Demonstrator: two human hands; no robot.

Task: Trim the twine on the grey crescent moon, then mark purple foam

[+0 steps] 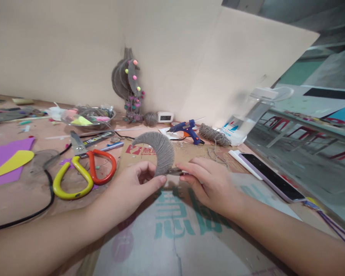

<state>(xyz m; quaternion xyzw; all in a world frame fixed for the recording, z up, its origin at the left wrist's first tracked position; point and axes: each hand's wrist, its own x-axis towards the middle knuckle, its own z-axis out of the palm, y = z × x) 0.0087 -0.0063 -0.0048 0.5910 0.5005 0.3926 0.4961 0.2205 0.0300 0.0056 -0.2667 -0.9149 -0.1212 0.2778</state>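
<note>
A crescent shape wrapped in grey yarn (164, 148) stands upright above the cardboard, its curve bulging to the right. My left hand (140, 180) grips its lower end between thumb and fingers. Close on the right, the thumb and forefinger of my right hand (208, 182) are pinched on a short stretch of grey yarn (175, 172) beside the crescent's lower end. Part of that yarn is hidden by the fingertips. Under both hands lies a printed cardboard sheet (149, 245). Behind the crescent is a blue hot glue gun (188, 130).
Scissors (74, 168) with yellow and red handles lie left of my left hand, near a black cable (50, 191). A phone (271, 176) lies right. Behind are a yarn skein (214, 135), a plastic jug (253, 113), a digital clock (165, 117) and a bowl of scraps (87, 119).
</note>
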